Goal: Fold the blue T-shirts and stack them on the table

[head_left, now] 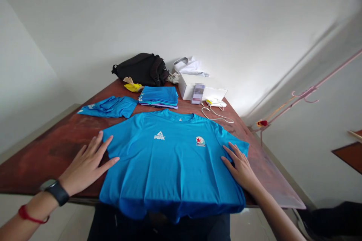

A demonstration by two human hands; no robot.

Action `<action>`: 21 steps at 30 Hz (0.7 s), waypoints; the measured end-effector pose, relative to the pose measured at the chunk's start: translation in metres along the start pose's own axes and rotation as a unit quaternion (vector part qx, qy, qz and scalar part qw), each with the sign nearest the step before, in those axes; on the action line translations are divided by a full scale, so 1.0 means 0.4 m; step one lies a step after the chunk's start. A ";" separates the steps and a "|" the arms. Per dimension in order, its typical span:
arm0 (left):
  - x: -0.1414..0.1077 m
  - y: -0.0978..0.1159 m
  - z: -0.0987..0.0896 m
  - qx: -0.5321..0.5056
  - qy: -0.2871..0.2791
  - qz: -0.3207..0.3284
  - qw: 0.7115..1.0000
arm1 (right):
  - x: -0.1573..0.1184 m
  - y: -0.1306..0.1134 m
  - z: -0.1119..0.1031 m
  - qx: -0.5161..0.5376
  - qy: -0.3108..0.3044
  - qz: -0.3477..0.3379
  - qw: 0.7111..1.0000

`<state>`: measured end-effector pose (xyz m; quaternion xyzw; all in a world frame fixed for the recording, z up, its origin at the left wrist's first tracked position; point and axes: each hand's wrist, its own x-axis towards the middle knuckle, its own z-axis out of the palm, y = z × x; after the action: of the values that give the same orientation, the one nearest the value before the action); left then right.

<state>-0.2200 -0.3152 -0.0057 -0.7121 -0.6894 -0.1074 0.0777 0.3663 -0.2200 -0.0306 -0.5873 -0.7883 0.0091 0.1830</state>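
A blue T-shirt [172,162] lies spread front side up on the table, its collar pointing away from me and its hem hanging over the near edge. White PEAK lettering and a round emblem mark its chest. My left hand [87,160] rests with spread fingers at the sleeve and side on the left, fingertips on the fabric. On the opposite side, my right hand [239,163] lies flat with fingers apart on the shirt below the other sleeve. Neither hand grips anything. Shallow creases run down the shirt's lower half.
Beyond the shirt sit a folded stack of blue clothes [159,96] and a crumpled blue garment [111,106]. Farther back are a black backpack [138,68], a yellow packet [132,87], a white box [185,86] and a white cable [217,115]. A pink stand [302,94] is right of the reddish-brown table [51,154].
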 end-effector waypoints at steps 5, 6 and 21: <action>-0.063 -0.017 -0.008 0.074 0.004 -0.041 0.996 | -0.010 0.033 0.014 0.030 0.018 0.048 0.998; -0.066 -0.010 -0.011 0.082 0.009 -0.070 0.994 | -0.008 0.035 0.014 0.034 0.023 0.052 0.998; -0.018 0.143 -0.014 -0.032 -0.004 -0.219 0.975 | -0.008 0.056 0.018 0.121 0.105 0.101 0.982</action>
<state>-0.1632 -0.3259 -0.0001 -0.5464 -0.8252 -0.1409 0.0267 0.3856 -0.2146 -0.0431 -0.6349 -0.6946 0.0608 0.3327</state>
